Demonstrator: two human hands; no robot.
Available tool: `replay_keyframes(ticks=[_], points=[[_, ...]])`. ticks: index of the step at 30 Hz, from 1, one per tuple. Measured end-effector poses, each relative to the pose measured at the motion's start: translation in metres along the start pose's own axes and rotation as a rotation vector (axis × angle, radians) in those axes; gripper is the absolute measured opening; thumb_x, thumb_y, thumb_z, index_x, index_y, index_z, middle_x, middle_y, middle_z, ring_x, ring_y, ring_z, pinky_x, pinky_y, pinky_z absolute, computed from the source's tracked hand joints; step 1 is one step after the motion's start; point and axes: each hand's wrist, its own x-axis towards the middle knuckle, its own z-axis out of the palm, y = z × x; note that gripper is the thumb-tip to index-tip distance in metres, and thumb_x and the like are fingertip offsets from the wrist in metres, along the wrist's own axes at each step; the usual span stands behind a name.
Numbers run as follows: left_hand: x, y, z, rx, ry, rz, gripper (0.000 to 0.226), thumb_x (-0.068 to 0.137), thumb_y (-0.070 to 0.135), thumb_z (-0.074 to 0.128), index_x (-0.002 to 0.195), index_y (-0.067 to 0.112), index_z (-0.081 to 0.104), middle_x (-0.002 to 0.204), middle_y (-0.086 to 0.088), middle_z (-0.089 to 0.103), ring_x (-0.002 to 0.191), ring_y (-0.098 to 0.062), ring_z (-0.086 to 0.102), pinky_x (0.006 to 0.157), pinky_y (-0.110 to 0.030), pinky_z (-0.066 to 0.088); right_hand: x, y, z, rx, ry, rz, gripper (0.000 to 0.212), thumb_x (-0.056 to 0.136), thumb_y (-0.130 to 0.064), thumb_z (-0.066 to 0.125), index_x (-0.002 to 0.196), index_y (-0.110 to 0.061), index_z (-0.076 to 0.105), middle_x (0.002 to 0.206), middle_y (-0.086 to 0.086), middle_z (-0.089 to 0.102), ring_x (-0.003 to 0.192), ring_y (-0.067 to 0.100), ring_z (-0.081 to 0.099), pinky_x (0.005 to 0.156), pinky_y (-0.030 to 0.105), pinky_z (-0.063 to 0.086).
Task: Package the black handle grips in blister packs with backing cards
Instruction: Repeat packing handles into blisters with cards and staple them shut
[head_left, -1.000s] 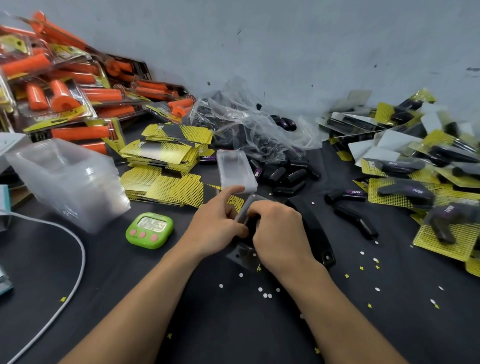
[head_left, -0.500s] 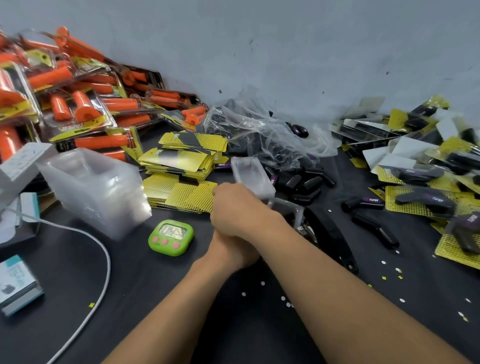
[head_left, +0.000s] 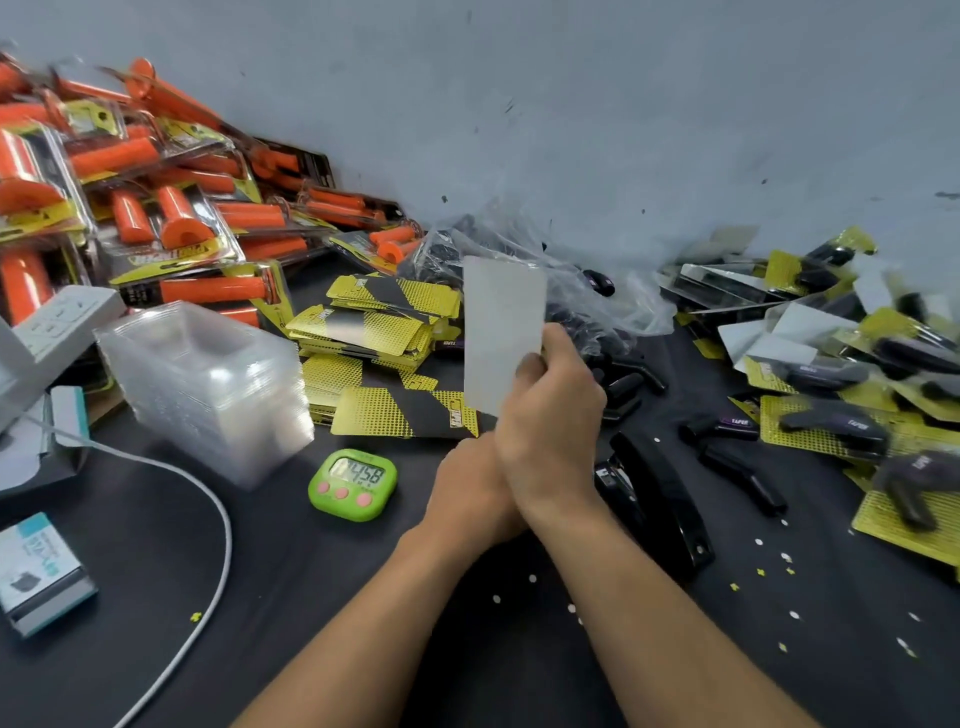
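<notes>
Clear plastic, faintly frosted: the blister pack (head_left: 501, 332) stands upright in the air above the backing cards (head_left: 384, 322). It is pinched at its lower right corner by the right hand (head_left: 550, 415), thumb on the near face. I see no grip inside it. It reads as an empty shell with rounded corners, thin enough that I expect it to flex if squeezed.

Below, the left hand (head_left: 472, 488) sits tucked against the right wrist, the two touching. Its fingers are hidden, so I cannot tell whether it holds anything.

Step in hand, as I judge it: one shell is picked, and a card and a grip are yet to join it. To do it well I would:
- pinch the flat edge, not the bubble, so the cavity is not dented;
- take one loose card (head_left: 405, 410) from the spot nearest the hands;
- seat a grip fully in the cavity before fastening.

Outward:
- Several black grips (head_left: 743, 475) lie on the dark table (head_left: 363, 623) right of the hands, well apart from the shell. More sit in the clear bag (head_left: 597, 291) behind it.
- Just right of the right forearm lies a black stapler (head_left: 660, 499), near enough for the fastening.
- At far right is a pile of finished packs (head_left: 831, 426).
- To the left stand nested shells (head_left: 208, 384), with a green timer (head_left: 353, 483) near the left hand.
- At far left is a heap of orange-grip packs (head_left: 156, 197).
</notes>
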Motion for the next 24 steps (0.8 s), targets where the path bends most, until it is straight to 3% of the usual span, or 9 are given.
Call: replay_keyframes(ticks=[1,3,5,7,10,12,18,21,24], points=[[0.0,0.002,-0.001,-0.002,0.045,0.012,0.022,0.081,0.036,0.055,0.062,0.026,0.052,0.07,0.003,0.063,0.081,-0.035,0.061,0.05,-0.027,0.035,-0.003,0.006,-0.014,0.136,0.065,0.092,0.022,0.097,-0.003,0.047,0.085,-0.019,0.056,0.072,-0.007,0.064,0.067,0.008,0.057,0.056,0.024,0.037],[-0.002,0.005,-0.003,-0.179,0.12,-0.011,0.009,0.073,0.038,0.061,0.069,0.032,0.056,0.065,0.012,0.061,0.072,-0.02,0.06,0.049,-0.019,0.032,-0.017,0.022,-0.041,0.341,0.054,0.338,0.025,0.097,-0.002,0.048,0.083,-0.017,0.064,0.073,-0.005,0.071,0.063,0.0,0.06,0.056,0.018,0.045],[-0.001,0.003,-0.003,-0.251,0.171,-0.056,0.018,0.076,0.034,0.073,0.083,0.032,0.056,0.076,0.014,0.064,0.074,-0.01,0.06,0.057,-0.022,0.038,-0.04,0.041,-0.061,0.403,-0.137,0.573,0.03,0.094,0.002,0.049,0.086,-0.017,0.07,0.076,-0.002,0.075,0.064,0.008,0.063,0.057,0.022,0.048],[-0.002,0.002,-0.001,-0.282,0.168,-0.063,0.023,0.082,0.033,0.075,0.091,0.032,0.053,0.083,0.011,0.064,0.076,-0.012,0.06,0.062,-0.028,0.042,-0.061,0.057,-0.075,0.277,-0.333,0.694,0.026,0.091,0.001,0.053,0.093,-0.021,0.069,0.081,0.001,0.074,0.065,0.014,0.062,0.057,0.028,0.048],[-0.004,0.001,0.001,-0.315,0.173,-0.083,0.026,0.091,0.036,0.07,0.099,0.039,0.045,0.082,0.005,0.065,0.074,-0.013,0.061,0.062,-0.033,0.044,-0.069,0.071,-0.088,0.134,-0.439,0.702,0.013,0.089,-0.006,0.059,0.083,-0.018,0.058,0.07,-0.001,0.059,0.058,0.015,0.049,0.054,0.031,0.042],[-0.005,0.0,0.0,-0.331,0.2,-0.106,0.025,0.094,0.032,0.066,0.1,0.04,0.043,0.073,0.004,0.065,0.066,-0.007,0.06,0.057,-0.029,0.041,-0.065,0.074,-0.091,0.075,-0.481,0.672,0.021,0.087,-0.005,0.06,0.073,-0.017,0.05,0.065,-0.002,0.048,0.06,0.016,0.042,0.058,0.032,0.036],[-0.008,-0.002,-0.005,-0.395,0.238,-0.207,0.025,0.088,0.021,0.072,0.098,0.033,0.053,0.067,0.012,0.07,0.054,-0.003,0.065,0.056,-0.027,0.051,-0.064,0.081,-0.084,0.06,-0.426,0.711,0.025,0.085,-0.001,0.058,0.068,-0.017,0.049,0.063,-0.002,0.046,0.064,0.022,0.041,0.06,0.035,0.035],[-0.008,-0.002,-0.006,-0.366,0.281,-0.235,0.023,0.086,0.02,0.075,0.106,0.025,0.064,0.063,0.019,0.07,0.059,-0.007,0.07,0.065,-0.028,0.059,-0.066,0.082,-0.08,0.054,-0.368,0.682,0.018,0.089,-0.004,0.058,0.085,-0.02,0.064,0.077,-0.007,0.063,0.072,0.022,0.062,0.067,0.033,0.052],[-0.007,-0.002,-0.009,-0.389,0.291,-0.259,0.026,0.085,0.017,0.076,0.111,0.019,0.076,0.064,0.011,0.073,0.066,-0.013,0.074,0.077,-0.039,0.063,-0.065,0.082,-0.077,0.003,-0.37,0.64,0.036,0.091,-0.008,0.057,0.115,-0.031,0.069,0.106,-0.009,0.07,0.094,0.013,0.067,0.078,0.028,0.055]])
